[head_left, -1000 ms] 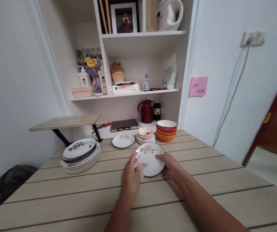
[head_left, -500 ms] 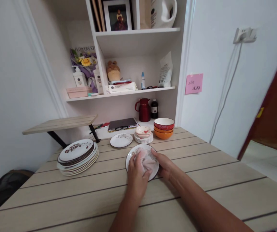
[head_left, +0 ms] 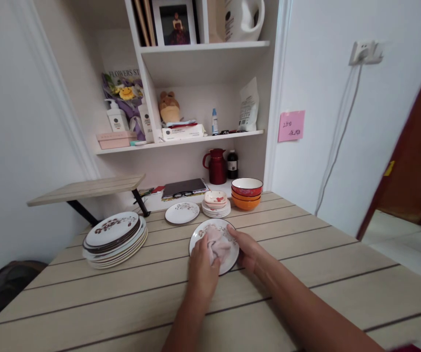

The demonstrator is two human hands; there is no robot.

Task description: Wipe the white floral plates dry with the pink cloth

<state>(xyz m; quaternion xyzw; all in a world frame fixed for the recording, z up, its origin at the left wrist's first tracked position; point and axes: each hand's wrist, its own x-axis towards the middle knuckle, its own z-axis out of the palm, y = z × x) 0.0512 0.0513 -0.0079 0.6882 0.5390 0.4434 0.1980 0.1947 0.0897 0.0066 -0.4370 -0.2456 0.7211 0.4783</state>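
Note:
A round white plate point(head_left: 199, 233) with a dark rim and a floral pattern is held just over the table, tilted a little toward me. My right hand point(head_left: 246, 249) grips its right edge, thumb on top and fingers underneath. On the plate lies a crumpled pale pink cloth point(head_left: 219, 244). My left hand point(head_left: 203, 266) is closed on the cloth's left side, fingers and thumb pressing it against the plate. The cloth hides part of the plate's pattern.
At the left stands a stack of plates point(head_left: 117, 239) by a small wooden shelf stand point(head_left: 85, 188). Farther back are a single floral plate point(head_left: 182, 213), small dishes point(head_left: 216, 205) and stacked bowls point(head_left: 247, 194). A red jug point(head_left: 217, 166) and closed laptop point(head_left: 184, 187) sit behind.
My left hand has slid slightly left and down on the plate, and more of the cloth and the plate's pattern shows. My right hand keeps its hold. The view has shifted slightly.

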